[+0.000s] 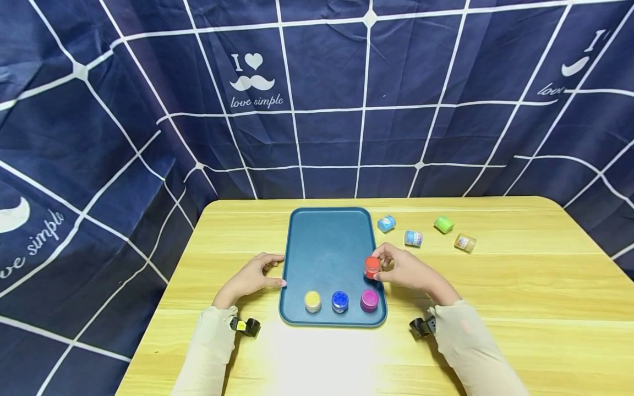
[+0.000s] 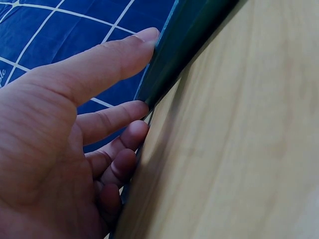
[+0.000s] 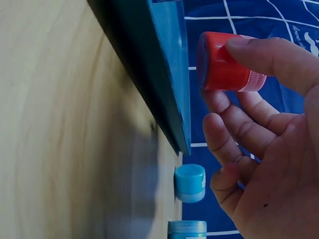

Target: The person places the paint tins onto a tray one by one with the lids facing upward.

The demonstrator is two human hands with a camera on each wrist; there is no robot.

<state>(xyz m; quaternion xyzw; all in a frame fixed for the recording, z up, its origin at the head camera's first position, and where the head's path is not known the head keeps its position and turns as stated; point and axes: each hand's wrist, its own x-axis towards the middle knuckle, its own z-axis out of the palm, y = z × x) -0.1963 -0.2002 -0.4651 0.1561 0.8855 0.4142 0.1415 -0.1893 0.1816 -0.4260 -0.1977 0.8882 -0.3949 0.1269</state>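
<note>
Your right grip (image 1: 411, 269) pinches the red jar (image 1: 372, 265) at the right side of the blue tray (image 1: 329, 242), just behind the purple jar (image 1: 369, 300). Your left grip (image 1: 251, 278), thumb and pointer apart, touches the tray's left edge. 4 other jars (image 1: 413, 238) lie on the surface (image 1: 525, 286).

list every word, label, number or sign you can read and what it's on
"I", heart, mustache, "love simple": navy curtain, centre left.
"I", part mustache, "love": curtain, right, creased.
"simple", word before cut off, part mustache: curtain, left.
Script fragments in wrist views: too blurred.
Labels on the gold jar, nearer light-blue jar and farther light-blue jar: too small to read.
Sticker on the left wrist camera: also too small.
</note>
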